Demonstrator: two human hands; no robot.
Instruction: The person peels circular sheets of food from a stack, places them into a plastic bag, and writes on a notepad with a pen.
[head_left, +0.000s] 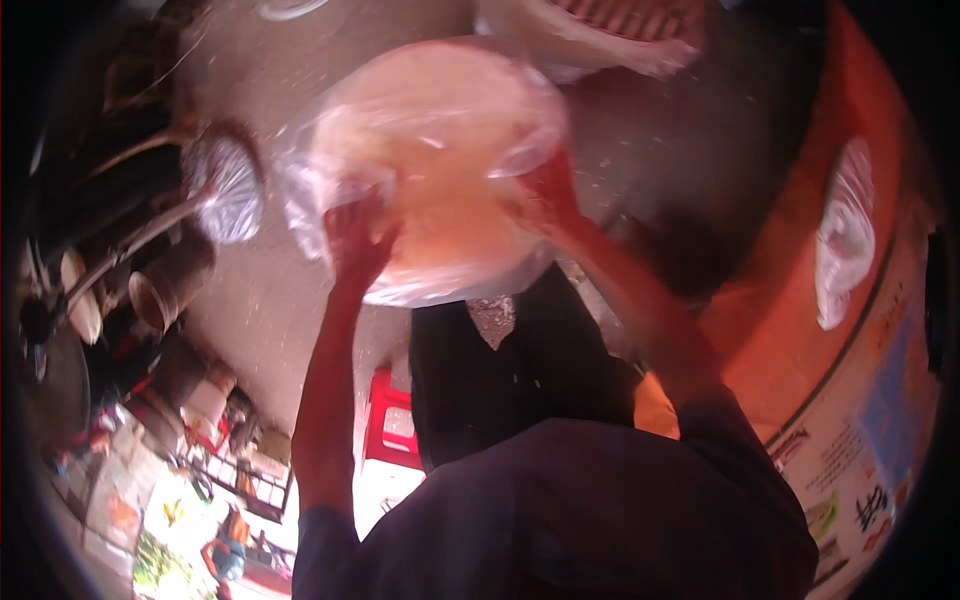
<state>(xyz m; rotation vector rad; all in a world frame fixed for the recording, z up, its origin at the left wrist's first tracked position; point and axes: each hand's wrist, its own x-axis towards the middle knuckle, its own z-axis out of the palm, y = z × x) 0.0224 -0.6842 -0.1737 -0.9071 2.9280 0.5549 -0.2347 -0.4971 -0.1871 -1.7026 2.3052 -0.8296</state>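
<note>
In front of me is a large, round, pale-orange bundle in clear plastic (435, 150); blur hides what exactly is inside. My left hand (360, 232) holds its near left side, where the plastic bunches over the fingertips. On the right side, my right hand (547, 191) grips the bundle, its fingers partly covered by a fold of plastic. Loose film sticks out past the left edge and along the near rim. Below the bundle are my legs in dark trousers (517, 367).
A plastic-lined basket (615, 22) stands beyond the bundle. To the left, a pole (135, 244) ends in a plastic-wrapped round part (225, 187), near a bucket (156, 296). A red plastic stool (391, 420) is by my legs. Another plastic bag (847, 232) lies on an orange surface (757, 322). Another person (227, 555) is farther off.
</note>
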